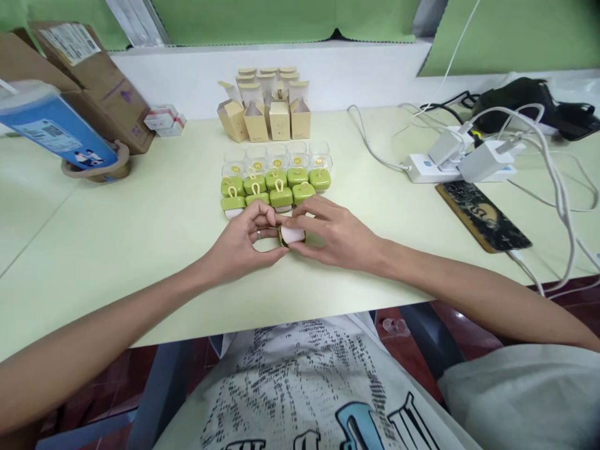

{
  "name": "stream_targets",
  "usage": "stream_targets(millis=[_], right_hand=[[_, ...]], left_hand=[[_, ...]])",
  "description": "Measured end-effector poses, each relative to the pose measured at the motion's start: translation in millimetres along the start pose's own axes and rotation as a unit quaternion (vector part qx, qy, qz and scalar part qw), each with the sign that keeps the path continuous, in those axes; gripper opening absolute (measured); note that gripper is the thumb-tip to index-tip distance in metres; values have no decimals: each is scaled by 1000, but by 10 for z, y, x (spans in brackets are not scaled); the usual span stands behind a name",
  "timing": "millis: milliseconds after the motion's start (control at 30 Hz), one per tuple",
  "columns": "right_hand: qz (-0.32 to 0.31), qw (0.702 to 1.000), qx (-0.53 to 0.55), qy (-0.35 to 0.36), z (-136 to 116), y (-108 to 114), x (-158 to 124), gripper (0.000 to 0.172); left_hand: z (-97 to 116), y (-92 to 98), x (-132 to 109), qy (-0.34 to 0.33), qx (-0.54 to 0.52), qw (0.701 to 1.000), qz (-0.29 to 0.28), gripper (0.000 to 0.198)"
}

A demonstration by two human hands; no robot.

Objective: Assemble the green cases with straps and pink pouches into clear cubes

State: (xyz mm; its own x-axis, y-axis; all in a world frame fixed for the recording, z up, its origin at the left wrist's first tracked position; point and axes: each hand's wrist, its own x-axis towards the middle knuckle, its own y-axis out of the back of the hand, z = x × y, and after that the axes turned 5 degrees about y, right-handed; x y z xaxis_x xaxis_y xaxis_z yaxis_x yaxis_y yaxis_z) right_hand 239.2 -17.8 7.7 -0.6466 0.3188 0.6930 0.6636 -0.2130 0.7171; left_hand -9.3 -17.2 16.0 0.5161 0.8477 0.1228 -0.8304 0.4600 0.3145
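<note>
My left hand point(246, 240) and my right hand point(335, 231) meet over the table near its front edge. Between their fingertips they hold a small green case point(293, 235) with a pale, whitish pad showing in its opening. Both hands are closed around its sides, and the fingers hide part of it. Just beyond my fingers stand rows of glossy green cases point(281, 195), several with cream loops on top. A white lower part point(233, 213) shows under the front left one. Behind them are rows of clear plastic containers point(276, 156) with round yellow marks.
Small open cardboard boxes point(280, 122) stand against the wall. At left are a blue container point(56, 128), a large brown carton point(105, 87) and small red-and-white boxes point(165, 120). To the right lie a power strip point(431, 170), cables, a phone point(485, 214) and a black bag-like item point(515, 106).
</note>
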Motion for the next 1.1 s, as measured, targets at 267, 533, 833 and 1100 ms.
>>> stream_targets(millis=[267, 533, 833, 1100], right_hand=[[-32, 999, 10, 1, 57, 22, -6, 26], [-31, 996, 43, -74, 31, 20, -25, 28], [-52, 958, 230, -164, 77, 224, 43, 26], [-24, 957, 217, -189, 7, 173, 28, 14]], left_hand=[[-24, 2, 16, 13, 16, 999, 24, 47], [-28, -26, 12, -15, 23, 999, 21, 40], [42, -68, -34, -22, 12, 999, 40, 36], [45, -72, -38, -27, 34, 998, 33, 31]])
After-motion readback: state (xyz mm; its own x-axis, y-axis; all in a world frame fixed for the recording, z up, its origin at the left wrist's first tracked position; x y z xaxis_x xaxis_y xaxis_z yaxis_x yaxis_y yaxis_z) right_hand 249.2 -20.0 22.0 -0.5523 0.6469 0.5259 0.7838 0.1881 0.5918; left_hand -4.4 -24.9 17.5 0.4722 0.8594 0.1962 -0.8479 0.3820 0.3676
